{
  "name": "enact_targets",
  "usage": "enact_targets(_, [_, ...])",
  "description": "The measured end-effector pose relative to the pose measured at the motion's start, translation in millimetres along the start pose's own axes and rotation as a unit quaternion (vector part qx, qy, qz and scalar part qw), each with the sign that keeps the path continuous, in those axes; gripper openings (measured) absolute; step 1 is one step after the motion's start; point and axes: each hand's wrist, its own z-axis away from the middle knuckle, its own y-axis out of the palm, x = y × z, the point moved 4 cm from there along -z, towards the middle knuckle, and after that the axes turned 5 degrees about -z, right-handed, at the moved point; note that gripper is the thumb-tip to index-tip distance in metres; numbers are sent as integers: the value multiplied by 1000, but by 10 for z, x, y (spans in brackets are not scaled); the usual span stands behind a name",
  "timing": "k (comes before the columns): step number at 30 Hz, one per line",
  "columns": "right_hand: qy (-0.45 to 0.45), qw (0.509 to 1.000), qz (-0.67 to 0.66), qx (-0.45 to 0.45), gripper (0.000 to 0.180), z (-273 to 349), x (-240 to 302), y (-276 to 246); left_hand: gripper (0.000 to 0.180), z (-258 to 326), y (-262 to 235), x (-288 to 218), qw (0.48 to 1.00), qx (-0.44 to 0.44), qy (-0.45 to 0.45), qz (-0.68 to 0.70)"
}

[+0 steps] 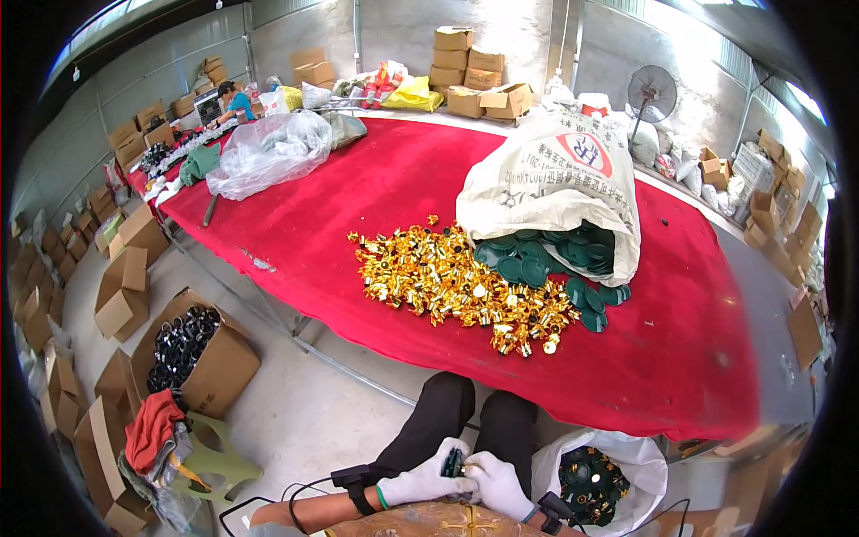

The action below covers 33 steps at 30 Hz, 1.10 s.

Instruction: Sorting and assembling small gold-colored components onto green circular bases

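Both my hands wear white gloves and meet low over my lap. My left hand (420, 483) is closed around dark green disc-like pieces (452, 464), seen edge-on. Against them my right hand (497, 484) is pinched; a small gold bit shows by its fingertips, mostly covered. On the red-covered table (358, 192) ahead lies a heap of small shiny gold parts (420, 273). Beside it a large white woven sack (537, 170) lies on its side, dark green discs (523, 261) spilling from its mouth. A white bag (642, 455) right of my knees holds green discs with gold parts on them.
At left on the floor stands a cardboard box (219, 367) full of black parts, near a green stool (224, 461) draped with cloths. Clear plastic bags (273, 152) lie on the table's far left. A person (238, 103) sits beyond. Cartons (465, 67) and a fan (651, 94) line the back wall.
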Motion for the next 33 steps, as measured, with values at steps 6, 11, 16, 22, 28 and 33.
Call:
enact_targets(6, [254, 891, -367, 84, 23, 117, -573, 135, 75, 10, 58, -194, 923, -36, 143, -356])
enact_targets(11, [-57, 974, 216, 47, 49, 81, 293, -67, 41, 52, 17, 57, 919, 33, -197, 341])
enact_targets(16, [-220, 937, 273, 2, 39, 40, 349, -46, 54, -10, -68, -310, 992, 46, -72, 90])
enact_targets(22, [163, 944, -278, 70, 16, -14, 331, -89, 72, -61, -106, -723, 907, -21, 275, -319])
enact_targets(28, [-53, 988, 140, 33, 36, 21, 436, -121, 87, -7, -125, -213, 998, -35, 59, -12])
enact_targets(33, [-238, 955, 175, -5, 55, 66, 517, -140, 87, 41, -37, -244, 964, 22, -101, 246])
